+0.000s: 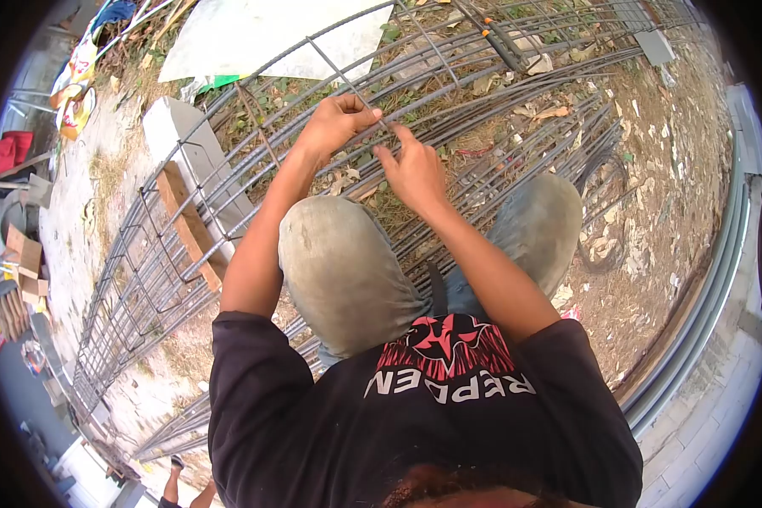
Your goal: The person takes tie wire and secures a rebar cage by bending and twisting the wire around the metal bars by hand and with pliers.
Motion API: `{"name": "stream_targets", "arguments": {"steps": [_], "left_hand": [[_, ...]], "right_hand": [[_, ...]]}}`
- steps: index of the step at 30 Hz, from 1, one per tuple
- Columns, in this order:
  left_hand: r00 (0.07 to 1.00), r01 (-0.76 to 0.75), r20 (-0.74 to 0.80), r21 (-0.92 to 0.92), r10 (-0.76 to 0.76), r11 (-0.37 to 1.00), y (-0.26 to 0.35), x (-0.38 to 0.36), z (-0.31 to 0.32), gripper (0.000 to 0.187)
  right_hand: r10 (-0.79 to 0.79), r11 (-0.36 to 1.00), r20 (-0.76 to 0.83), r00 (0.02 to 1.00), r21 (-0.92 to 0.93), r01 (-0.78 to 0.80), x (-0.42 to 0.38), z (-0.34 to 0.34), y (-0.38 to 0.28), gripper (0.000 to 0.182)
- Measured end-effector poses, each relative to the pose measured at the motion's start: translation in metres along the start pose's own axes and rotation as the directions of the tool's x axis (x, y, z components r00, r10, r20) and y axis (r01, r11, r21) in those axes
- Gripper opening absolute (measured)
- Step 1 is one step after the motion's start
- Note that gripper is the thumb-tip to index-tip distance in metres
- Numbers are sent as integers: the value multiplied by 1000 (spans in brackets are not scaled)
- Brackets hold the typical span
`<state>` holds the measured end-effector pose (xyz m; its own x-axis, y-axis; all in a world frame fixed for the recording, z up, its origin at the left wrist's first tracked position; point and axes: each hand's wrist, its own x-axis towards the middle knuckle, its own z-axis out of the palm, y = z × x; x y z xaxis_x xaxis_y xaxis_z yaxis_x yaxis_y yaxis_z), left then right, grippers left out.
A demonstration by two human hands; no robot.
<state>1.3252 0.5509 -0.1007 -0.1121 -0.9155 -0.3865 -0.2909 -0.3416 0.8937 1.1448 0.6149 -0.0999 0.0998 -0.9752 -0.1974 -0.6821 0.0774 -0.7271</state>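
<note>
A long cage of steel rebar [313,96] with crosswise stirrups curves across the view in front of my knees. My left hand [339,124] is at a crossing of a stirrup and a long bar, its fingers pressed together; what they pinch is too small to make out. Just to the right, my right hand [415,169] has thumb and index finger close together at the same crossing, and whatever lies between them is hidden. More loose rebar [525,161] lies below the cage and between my legs.
A white block [178,127] and a wooden piece [186,222] sit under the cage at left. Pliers with orange marks [504,44] rest on the bars at top. A pale sheet [262,38] lies beyond. Grey pipes [703,313] run along the right. Another person's legs [173,483] show at bottom left.
</note>
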Motion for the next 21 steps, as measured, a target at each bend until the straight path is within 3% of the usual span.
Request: {"name": "stream_targets", "arguments": {"steps": [5,15,21], "left_hand": [[996,-43,-79,66,48,997,2,-6,2,29],[1000,22,-14,89,-21,996,-2,-9,-6,26],[998,-48,-38,81,51,996,0,-16,-6,30]], "right_hand": [[-125,986,-63,990,-117,117,30,20,3,33],[-186,981,-64,981,-69,181,25,33,4,32],[-163,985,-59,985,-73,158,25,36,2,33]]}}
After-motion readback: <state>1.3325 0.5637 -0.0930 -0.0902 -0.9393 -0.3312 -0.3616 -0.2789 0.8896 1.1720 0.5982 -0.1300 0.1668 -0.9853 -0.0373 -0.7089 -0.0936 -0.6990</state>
